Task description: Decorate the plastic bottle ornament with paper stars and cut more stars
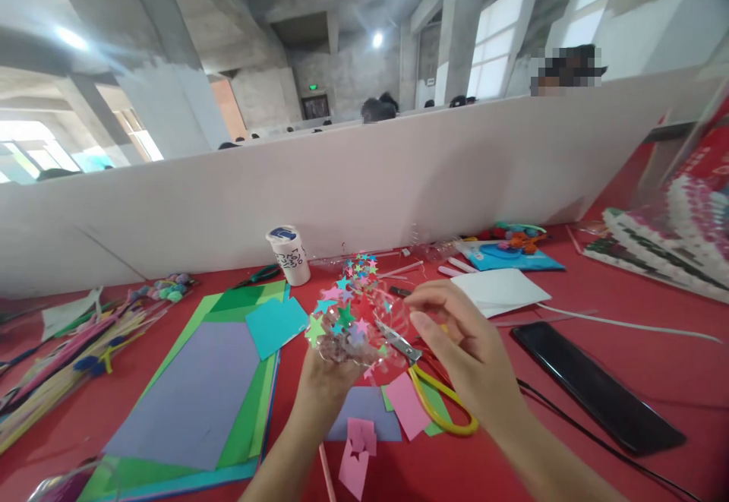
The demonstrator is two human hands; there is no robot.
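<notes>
Colourful paper stars are spread over a crinkled clear plastic piece; whether they lie in it or are stuck to it I cannot tell. From below, my left hand is closed around this plastic, its fingers mostly hidden. Close to the plastic's right edge, my right hand has thumb and forefinger nearly together in a pinch; anything between them is too small to make out. Yellow-handled scissors lie on the table below the right hand, blades toward the plastic. Pink paper scraps with cut-outs lie nearer me.
Coloured paper sheets are stacked on the red table at left, beside pipe cleaners. A white cup stands behind. A black phone lies at right, near a blue packet. A white partition closes the back.
</notes>
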